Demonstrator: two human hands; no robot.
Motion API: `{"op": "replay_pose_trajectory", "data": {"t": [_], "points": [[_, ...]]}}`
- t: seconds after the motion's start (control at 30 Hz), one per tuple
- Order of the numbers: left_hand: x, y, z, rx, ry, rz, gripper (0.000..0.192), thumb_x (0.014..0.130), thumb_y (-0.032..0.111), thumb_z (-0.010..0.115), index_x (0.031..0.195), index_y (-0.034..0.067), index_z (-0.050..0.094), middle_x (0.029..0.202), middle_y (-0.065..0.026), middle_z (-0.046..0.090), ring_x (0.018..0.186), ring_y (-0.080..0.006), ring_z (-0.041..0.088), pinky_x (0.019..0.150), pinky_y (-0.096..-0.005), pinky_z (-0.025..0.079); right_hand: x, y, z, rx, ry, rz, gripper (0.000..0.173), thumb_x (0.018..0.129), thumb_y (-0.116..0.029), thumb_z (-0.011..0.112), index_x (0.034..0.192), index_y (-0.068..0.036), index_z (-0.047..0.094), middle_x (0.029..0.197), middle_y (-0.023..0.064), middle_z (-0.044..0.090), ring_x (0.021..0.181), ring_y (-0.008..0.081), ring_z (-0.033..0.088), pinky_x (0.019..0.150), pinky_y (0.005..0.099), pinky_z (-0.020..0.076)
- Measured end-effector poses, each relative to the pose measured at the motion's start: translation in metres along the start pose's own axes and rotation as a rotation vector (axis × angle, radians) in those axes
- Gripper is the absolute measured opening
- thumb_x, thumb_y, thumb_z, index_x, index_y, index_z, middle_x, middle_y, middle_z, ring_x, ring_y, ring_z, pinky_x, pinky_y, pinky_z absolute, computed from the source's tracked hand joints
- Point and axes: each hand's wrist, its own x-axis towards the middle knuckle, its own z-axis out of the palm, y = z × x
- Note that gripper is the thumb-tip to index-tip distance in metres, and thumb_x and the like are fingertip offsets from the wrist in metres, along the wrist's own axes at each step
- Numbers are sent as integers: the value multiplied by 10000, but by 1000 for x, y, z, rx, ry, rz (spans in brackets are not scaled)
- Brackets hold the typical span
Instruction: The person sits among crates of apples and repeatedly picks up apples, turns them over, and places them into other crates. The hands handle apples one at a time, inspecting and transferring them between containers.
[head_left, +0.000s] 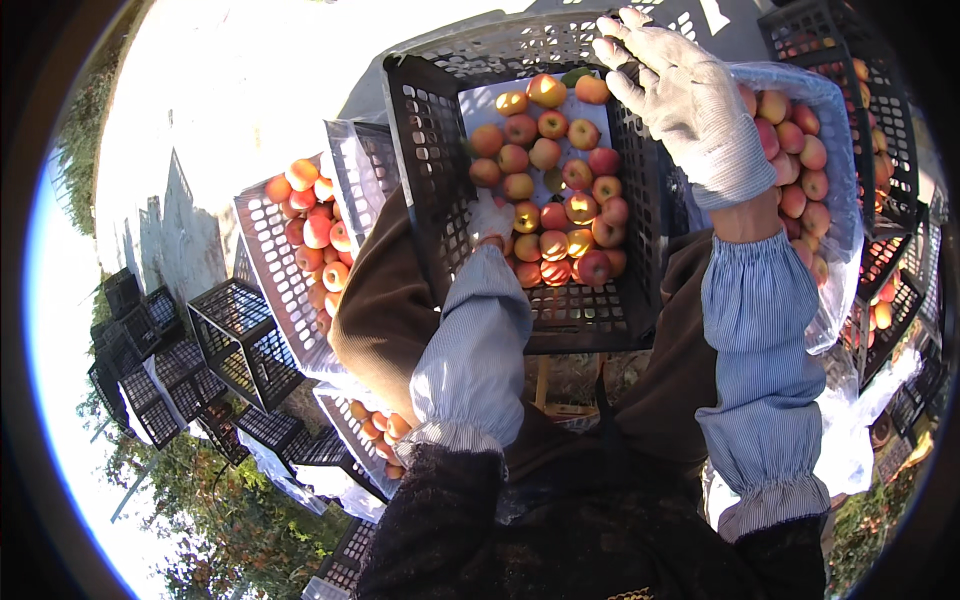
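A black plastic crate (427, 150) with slotted walls stands before me between my knees, tilted toward me. Several red and yellow apples (553, 217) lie in it on a pale liner (487, 97). My left hand (491, 217), in a pale glove, reaches inside near the crate's left wall and touches the apples. Glare blurs its fingers, so I cannot tell whether it grips one. Over the crate's right rim hovers my right hand (675, 97) in a white knit glove, fingers spread and nothing in them. Beside it is a plastic-lined crate of redder apples (799, 165).
At my left are a pinkish crate (270, 247) of apples and a lower crate (352, 442) holding more. Black crates (240, 337) stand farther left. Stacked crates of apples (874, 135) rise at the right edge. Loose plastic film (847, 420) hangs beside my right sleeve.
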Motion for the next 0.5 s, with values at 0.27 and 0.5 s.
{"op": "replay_pose_trajectory", "data": {"t": [0.27,0.5], "points": [[-27,17,-4,-1338,117,-124,330,889,261,641,1174,97,645,1112,-112,653,997,-273,655,800,-451,591,0,2,-15,-21,-58,-42,469,1072,-223,480,1467,25,437,1418,154,558,1315,253,552,1095,380,461],[2,5,-9,-1083,320,-114,310,901,292,617,1086,45,642,937,-104,669,884,-294,676,768,-412,587,-2,1,-2,9,-64,5,459,1092,-230,422,1474,23,428,1446,170,535,1325,275,544,1113,401,453]]}}
